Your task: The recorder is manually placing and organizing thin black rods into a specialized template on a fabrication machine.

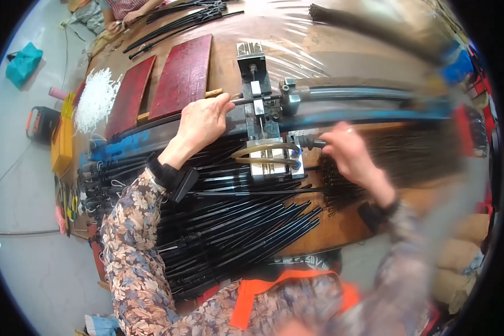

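My left hand [203, 124] is closed, thumb and fingertips pinching a thin black rod [239, 102]. The rod runs rightward across a metal clamping fixture [256, 120] and into a small block [289, 96] on its right. My right hand [350, 152] is blurred by motion, its fingers curled at the end of a dark knob [315, 143] on the fixture's near right side. A yellowish hose [266, 147] loops over the fixture's near end. Bundles of black rods [235, 224] lie between my forearms, in front of the fixture.
Dark red boards [182, 73] and a pile of white thin pieces [97, 101] lie at the left on the wooden table [319, 238]. A bundle of thin dark rods [403, 151] is at right. Another person's hand [115, 26] shows at far left, near more black rods [179, 28].
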Demonstrator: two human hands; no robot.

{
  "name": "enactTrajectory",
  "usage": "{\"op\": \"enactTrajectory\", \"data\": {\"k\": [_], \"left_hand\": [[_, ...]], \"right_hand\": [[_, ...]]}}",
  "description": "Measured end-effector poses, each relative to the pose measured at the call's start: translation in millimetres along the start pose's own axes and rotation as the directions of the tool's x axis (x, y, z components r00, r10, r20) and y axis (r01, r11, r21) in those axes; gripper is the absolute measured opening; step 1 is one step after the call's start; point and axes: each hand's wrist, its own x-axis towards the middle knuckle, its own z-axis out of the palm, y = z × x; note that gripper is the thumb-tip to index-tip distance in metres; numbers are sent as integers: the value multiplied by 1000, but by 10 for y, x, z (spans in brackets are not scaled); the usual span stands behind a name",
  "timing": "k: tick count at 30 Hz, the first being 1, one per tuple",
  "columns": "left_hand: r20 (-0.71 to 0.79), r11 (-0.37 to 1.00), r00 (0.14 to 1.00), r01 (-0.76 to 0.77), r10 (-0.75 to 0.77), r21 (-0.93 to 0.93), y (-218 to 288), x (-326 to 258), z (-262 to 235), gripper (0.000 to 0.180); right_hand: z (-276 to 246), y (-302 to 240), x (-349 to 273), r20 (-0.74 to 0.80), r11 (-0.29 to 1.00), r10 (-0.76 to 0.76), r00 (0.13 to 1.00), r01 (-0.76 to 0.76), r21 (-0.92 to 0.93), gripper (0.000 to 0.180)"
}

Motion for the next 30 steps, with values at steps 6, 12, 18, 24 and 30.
{"op": "enactTrajectory", "data": {"k": [6, 12, 18, 24, 30], "left_hand": [[-160, 958, 950, -243, 267, 153, -49, -1, 56, 9], [-159, 799, 891, -287, 426, 528, -834, -152, -267, 11], [426, 750, 877, -126, -221, 649, 642, -756, -396, 10], [100, 878, 873, -479, 477, -5, 1857, -970, 202, 49], [95, 872, 866, -487, 490, -59, 1864, -637, 354, 54]], "right_hand": [[-71, 233, 160, 90, 985, -8, 996, 24, -169, 18], [-198, -115, -845, 244, 842, 27, 969, 110, -529, 25], [-87, -6, -1105, 66, 868, 25, 998, 11, -497, 20], [73, 49, -1109, -230, 964, -109, 967, 47, -260, 26], [-188, 216, -1230, -300, 937, -209, 931, 103, -334, 49]]}}
